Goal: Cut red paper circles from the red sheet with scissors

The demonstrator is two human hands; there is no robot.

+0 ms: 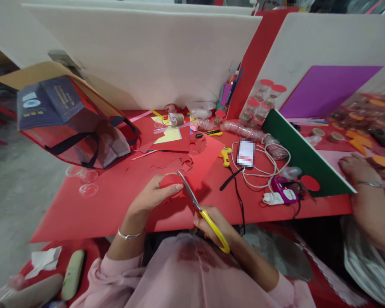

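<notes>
a: what is held by the left hand point(154, 194)?
b: a round piece of red paper point(170, 180) is pinched there between thumb and fingers, which are pressed together on its edge. it is held just above the table point(83, 209), near the front edge, straight before the body.
a: and the right hand point(211, 224)?
b: it is closed around the yellow handles of the scissors point(192, 197). the blades are pointed away from the body and to the left, and their tip is met by the paper. they look almost shut, but how far they are parted cannot be told.
a: why is the paper held so close to the blades?
b: probably so that it is made stiff and can be turned against the blade; thin paper would be bent if it were gripped far away.
a: what is seen around?
b: red scraps point(176, 164) with curved cut-outs are seen just behind the hands. a yellow glue gun point(225, 156) and white cables point(269, 171) are found further right, well apart from the hands. a bag point(73, 124) is tipped on its side at the left. a green board point(304, 158) is leaned over the table at the right, and beside it another person's hand point(356, 169) is laid on the table.
</notes>
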